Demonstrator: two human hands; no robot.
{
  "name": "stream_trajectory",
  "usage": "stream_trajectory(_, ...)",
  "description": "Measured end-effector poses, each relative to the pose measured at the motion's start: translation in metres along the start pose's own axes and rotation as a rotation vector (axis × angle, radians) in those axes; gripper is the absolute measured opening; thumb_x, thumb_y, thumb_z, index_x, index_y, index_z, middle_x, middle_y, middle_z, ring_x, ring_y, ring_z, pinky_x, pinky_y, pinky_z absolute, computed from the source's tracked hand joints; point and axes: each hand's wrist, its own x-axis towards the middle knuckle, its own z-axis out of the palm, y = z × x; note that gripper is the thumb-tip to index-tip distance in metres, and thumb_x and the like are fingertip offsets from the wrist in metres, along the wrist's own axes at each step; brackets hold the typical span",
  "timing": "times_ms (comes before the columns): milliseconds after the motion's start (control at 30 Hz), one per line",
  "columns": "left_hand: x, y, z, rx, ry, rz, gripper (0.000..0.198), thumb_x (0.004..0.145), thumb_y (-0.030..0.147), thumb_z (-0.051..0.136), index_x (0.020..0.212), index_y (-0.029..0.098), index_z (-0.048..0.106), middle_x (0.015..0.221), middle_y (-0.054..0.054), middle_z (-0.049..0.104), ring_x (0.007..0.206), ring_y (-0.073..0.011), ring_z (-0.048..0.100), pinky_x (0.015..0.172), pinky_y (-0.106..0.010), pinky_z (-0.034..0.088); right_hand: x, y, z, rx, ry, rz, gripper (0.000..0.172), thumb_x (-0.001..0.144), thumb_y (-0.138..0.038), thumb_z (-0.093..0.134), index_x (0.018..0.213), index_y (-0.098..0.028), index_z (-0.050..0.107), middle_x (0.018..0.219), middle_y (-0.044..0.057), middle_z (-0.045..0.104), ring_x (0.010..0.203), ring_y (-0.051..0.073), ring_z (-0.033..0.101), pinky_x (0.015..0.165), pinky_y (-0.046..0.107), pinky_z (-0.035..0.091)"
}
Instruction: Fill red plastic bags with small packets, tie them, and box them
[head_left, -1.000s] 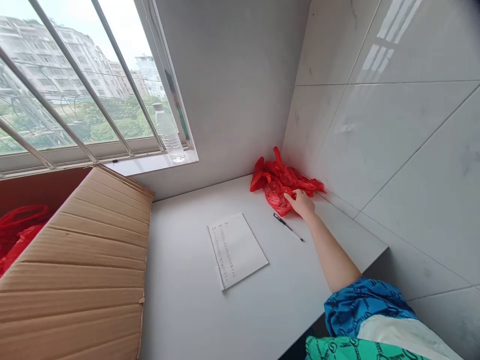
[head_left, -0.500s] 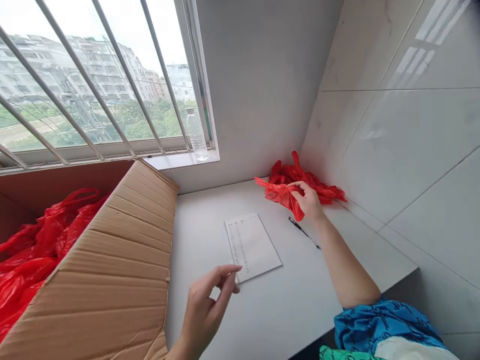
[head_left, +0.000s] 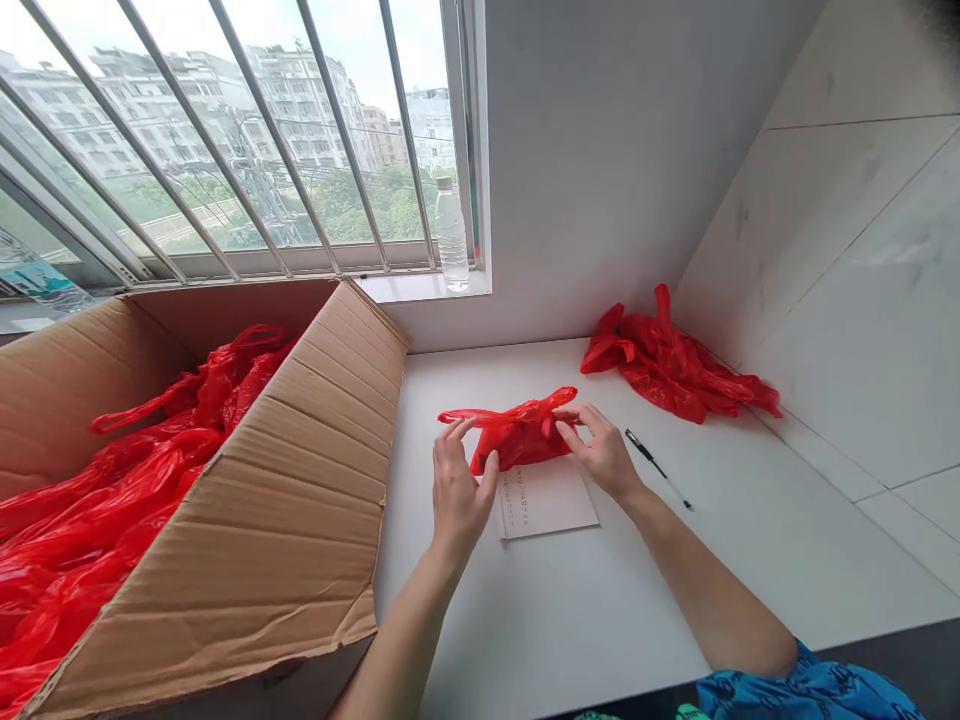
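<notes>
I hold a crumpled red plastic bag [head_left: 517,432] between both hands, just above a printed sheet of paper [head_left: 547,497] on the white counter [head_left: 600,600]. My left hand [head_left: 457,490] pinches the bag's left end with thumb and fingers. On the bag's right end, my right hand [head_left: 600,452] has its fingers closed. A black pen [head_left: 656,466] lies right of my right hand. Farther back, a pile of red plastic bags [head_left: 675,365] rests in the corner against the tiled wall.
A large open cardboard box [head_left: 247,510] full of red plastic bags [head_left: 112,480] stands at the left, its flap leaning toward the counter. A clear water bottle [head_left: 451,237] stands on the windowsill by the barred window. Tiled wall rises on the right.
My right hand lifted one red bag from the corner pile and brought it over the paper. My left hand came up and took the bag's other end. The view swung left.
</notes>
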Motion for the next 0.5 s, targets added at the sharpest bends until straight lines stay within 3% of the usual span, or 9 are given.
stream_trajectory(100,0.004,-0.01,0.015,-0.155,-0.1,-0.195,0.067,0.092,0.035,0.057,0.151,0.027,0.026,0.141,-0.015,0.046,0.123,-0.0273,0.054,0.094,-0.043,0.049,-0.005,0.002,0.012,-0.14,-0.17,-0.026,0.023,0.096,-0.036,0.052,0.114,-0.025,0.062,0.114,0.005,0.067,0.096,0.022,0.065,0.089,0.04,0.046)
stream_trajectory(233,0.003,-0.026,0.023,-0.284,-0.228,-0.338,0.07,0.092,0.032,0.055,0.154,0.027,0.021,0.113,-0.008,0.062,0.101,-0.0199,0.063,0.09,-0.037,0.05,-0.011,0.013,0.024,-0.291,-0.201,0.025,0.027,0.096,-0.037,0.053,0.116,-0.022,0.059,0.11,0.008,0.07,0.098,0.026,0.065,0.089,0.045,0.042)
stream_trajectory(400,0.005,-0.031,0.02,-0.476,-0.204,-0.32,0.069,0.084,0.021,0.058,0.149,0.023,0.034,0.093,-0.001,0.059,0.095,-0.0158,0.061,0.094,-0.033,0.049,-0.01,0.013,0.023,-0.176,-0.151,0.05,0.016,0.093,-0.025,0.05,0.102,-0.023,0.064,0.1,0.005,0.071,0.089,0.024,0.065,0.083,0.041,0.045)
stream_trajectory(500,0.008,-0.028,0.015,-0.556,-0.062,-0.291,0.068,0.083,0.02,0.06,0.146,0.026,0.038,0.095,-0.001,0.056,0.096,-0.0143,0.058,0.09,-0.029,0.05,-0.008,0.007,0.009,0.013,-0.101,0.077,0.016,0.093,-0.031,0.052,0.096,-0.026,0.066,0.097,0.004,0.07,0.085,0.021,0.064,0.08,0.036,0.05)
